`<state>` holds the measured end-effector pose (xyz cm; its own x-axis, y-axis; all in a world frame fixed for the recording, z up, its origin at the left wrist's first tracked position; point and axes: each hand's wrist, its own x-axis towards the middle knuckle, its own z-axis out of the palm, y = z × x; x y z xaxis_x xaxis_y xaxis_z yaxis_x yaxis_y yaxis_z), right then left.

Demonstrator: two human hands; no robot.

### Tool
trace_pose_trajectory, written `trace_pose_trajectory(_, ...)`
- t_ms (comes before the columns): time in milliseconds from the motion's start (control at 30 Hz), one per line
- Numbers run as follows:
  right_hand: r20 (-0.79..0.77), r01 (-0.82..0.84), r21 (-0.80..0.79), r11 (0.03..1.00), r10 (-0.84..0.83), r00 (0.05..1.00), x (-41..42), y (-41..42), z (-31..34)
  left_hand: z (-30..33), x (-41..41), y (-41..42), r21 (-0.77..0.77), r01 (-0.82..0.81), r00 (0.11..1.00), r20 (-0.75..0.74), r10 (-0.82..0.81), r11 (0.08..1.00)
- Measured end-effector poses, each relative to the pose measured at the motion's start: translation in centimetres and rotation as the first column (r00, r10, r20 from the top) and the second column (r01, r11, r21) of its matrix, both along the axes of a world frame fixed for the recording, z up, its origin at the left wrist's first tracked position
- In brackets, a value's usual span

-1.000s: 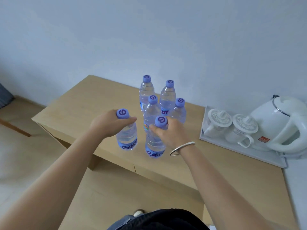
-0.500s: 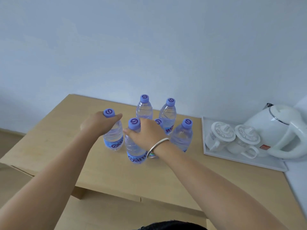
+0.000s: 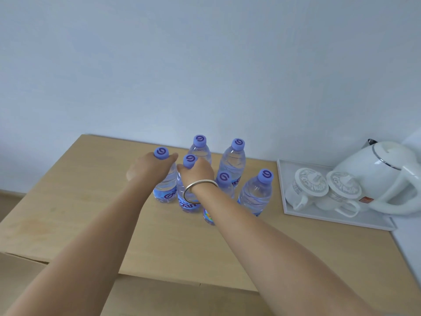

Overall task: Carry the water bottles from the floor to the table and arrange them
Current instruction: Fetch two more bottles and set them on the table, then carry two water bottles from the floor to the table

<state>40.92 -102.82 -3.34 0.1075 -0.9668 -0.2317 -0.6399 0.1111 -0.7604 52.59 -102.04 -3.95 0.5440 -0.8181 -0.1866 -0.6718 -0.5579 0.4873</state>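
Fingers of left hand (image 3: pixel 148 171) and right hand (image 3: pixel 197 173) clamped round bottle necks, fingertips hidden.

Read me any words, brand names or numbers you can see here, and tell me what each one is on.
"Gan", the start of a purple word cut off by the wrist, on the blue label of the bottle in the right hand.
Purple lettering on the label of the bottle in the left hand: too partial to read.
Swirl logo, no letters, on each purple cap.
Red sticker on the white kettle: too small to read.

Both arms outstretched; left hand (image 3: pixel 148 169) and right hand (image 3: pixel 197 172) curled, gripping.
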Motion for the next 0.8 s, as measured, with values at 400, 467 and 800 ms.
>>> trace_pose_trajectory(400,0.158,0.020,0.044,0.999,-0.027,0.987,-1.4,3.6,1.7,-0.5,-0.4,1.8,0.072,-0.032,0.991,-0.131,0.041,0.997)
trace_pose_trajectory(467,0.172,-0.017,0.017,1.000,0.014,0.985,-1.9,4.8,2.8,-0.7,-1.1,3.1,0.172,0.013,0.989,-0.149,0.013,0.985)
trace_pose_trajectory(800,0.110,-0.276,-0.021,0.961,0.276,0.955,-12.4,11.6,4.9,2.0,-10.5,10.1,0.513,0.253,0.964,-0.063,-0.258,0.820)
